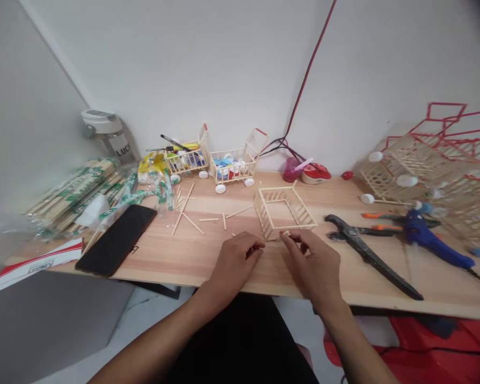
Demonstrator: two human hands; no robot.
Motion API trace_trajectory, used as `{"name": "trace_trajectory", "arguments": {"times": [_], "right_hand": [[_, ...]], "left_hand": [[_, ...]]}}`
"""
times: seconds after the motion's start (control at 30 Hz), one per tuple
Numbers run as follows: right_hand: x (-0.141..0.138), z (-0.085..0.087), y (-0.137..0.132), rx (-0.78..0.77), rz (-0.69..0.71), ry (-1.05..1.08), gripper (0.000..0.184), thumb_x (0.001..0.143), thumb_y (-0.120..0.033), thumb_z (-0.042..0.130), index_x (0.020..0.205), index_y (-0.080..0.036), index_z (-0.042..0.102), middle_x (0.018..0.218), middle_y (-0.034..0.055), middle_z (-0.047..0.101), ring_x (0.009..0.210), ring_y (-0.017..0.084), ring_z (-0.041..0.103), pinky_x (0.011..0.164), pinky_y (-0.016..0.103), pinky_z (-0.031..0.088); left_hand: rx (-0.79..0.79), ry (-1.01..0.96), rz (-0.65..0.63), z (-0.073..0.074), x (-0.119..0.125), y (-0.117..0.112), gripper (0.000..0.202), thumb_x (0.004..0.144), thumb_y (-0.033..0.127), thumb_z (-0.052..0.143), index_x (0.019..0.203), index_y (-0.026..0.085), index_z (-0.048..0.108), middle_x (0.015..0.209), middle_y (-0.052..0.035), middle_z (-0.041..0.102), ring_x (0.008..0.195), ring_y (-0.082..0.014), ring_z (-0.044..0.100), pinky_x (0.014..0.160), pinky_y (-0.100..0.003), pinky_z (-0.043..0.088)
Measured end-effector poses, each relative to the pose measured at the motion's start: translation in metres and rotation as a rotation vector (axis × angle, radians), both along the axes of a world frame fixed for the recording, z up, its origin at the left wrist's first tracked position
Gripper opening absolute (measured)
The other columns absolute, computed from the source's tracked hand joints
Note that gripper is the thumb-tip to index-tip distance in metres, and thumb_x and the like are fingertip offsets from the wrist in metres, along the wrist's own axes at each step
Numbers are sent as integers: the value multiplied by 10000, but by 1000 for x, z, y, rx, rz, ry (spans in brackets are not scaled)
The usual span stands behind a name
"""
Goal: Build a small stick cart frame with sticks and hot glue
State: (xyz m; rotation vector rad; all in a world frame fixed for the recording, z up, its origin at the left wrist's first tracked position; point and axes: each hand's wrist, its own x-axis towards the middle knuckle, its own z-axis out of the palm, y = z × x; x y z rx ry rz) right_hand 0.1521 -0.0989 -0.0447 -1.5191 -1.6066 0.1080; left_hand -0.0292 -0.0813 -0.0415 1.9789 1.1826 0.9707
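In front of me on the table stands an open box frame of thin wooden sticks (269, 224), with slatted sides. My right hand (316, 264) is at its near right edge, thumb and finger pinched on a small pale piece (286, 233), perhaps a bit of stick. To the left of the frame's near corner is my left hand (236, 261), its fingers curled together; whether anything is between them is hidden. Loose cut sticks (192, 224) lie scattered on the wood beyond my left hand.
Two small stick carts (232, 172) with white wheels stand at the wall. Pliers-like cutters (368, 253) and a blue glue gun (434, 240) lie at right, before more carts (400, 170). A phone (118, 240) and bagged sticks (74, 192) are at left.
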Motion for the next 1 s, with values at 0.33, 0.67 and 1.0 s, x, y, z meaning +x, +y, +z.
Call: {"name": "trace_trajectory", "arguments": {"times": [0.33, 0.67, 1.0], "right_hand": [[-4, -11, 6, 56, -17, -131, 269, 943, -387, 577, 847, -186, 729, 838, 40, 755, 705, 178, 665, 670, 284, 462], [-9, -10, 8, 27, -25, -222, 342, 976, -429, 510, 824, -191, 704, 812, 56, 735, 777, 195, 667, 707, 289, 450], [-12, -11, 7, -1, -9, -217, 301, 966, -390, 525, 826, -184, 694, 786, 55, 713, 745, 182, 648, 677, 275, 425]], "left_hand": [[8, 63, -22, -3, 0, 0, 108, 844, 76, 637, 873, 149, 710, 877, -43, 708, 834, -174, 653, 778, -287, 481], [3, 79, -38, -3, -1, 0, 121, 860, 85, 606, 875, 164, 697, 890, -43, 698, 868, -187, 647, 813, -315, 484], [-6, 74, -50, -2, -2, 0, 126, 864, 83, 595, 851, 165, 689, 899, -46, 702, 881, -189, 643, 825, -315, 482]]}}
